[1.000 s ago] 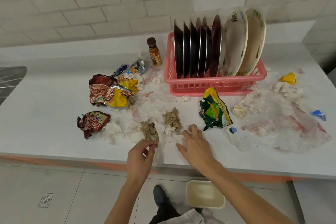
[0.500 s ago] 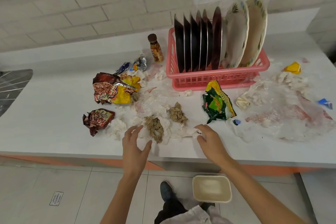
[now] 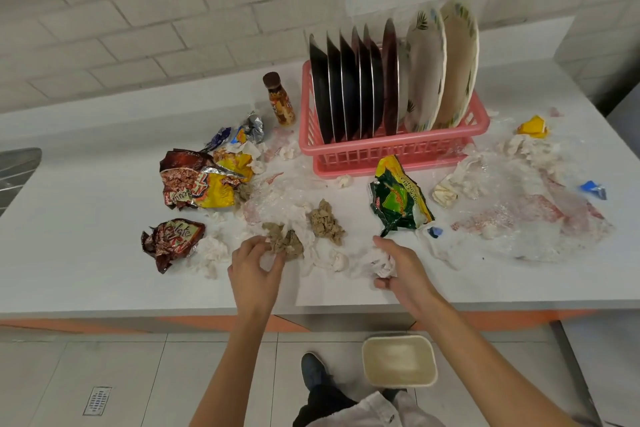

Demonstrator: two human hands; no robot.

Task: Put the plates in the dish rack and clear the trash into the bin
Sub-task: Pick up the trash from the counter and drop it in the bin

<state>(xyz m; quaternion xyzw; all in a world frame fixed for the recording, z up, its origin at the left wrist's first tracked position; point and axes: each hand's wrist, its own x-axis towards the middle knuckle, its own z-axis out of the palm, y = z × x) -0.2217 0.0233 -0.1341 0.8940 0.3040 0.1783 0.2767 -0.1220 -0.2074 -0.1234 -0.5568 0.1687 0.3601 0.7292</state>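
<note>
The plates [image 3: 349,87] all stand on edge in the pink dish rack [image 3: 391,151], so what is left is the litter on the tabletop [image 3: 86,218] in front of the rack and to either side of it. The bin [image 3: 398,360] sits on the floor, in front of the rack and below the tabletop's edge.

Both hands are closed on trash in front of the rack. The left hand [image 3: 256,269] has its fingers curled onto the near side of a brown paper wad [image 3: 285,243], in front of the rack's left corner. The right hand [image 3: 403,274] is clenched round a white tissue wad [image 3: 382,263], in front of the rack's middle.

The likeliest slip is in the carry. The tissue looks soft and torn, so loose scraps could shed from either fist and land on the floor beside the bin (its mouth looks small for two handfuls at once).

The brown wad lies on clear plastic film [image 3: 277,196] tangled with more tissue. Lifting it fast may drag the film along and scatter the second brown wad [image 3: 325,222] beside it.

A broad sweep toward the rack's left side could also knock over the small bottle [image 3: 280,99] standing there.
</note>
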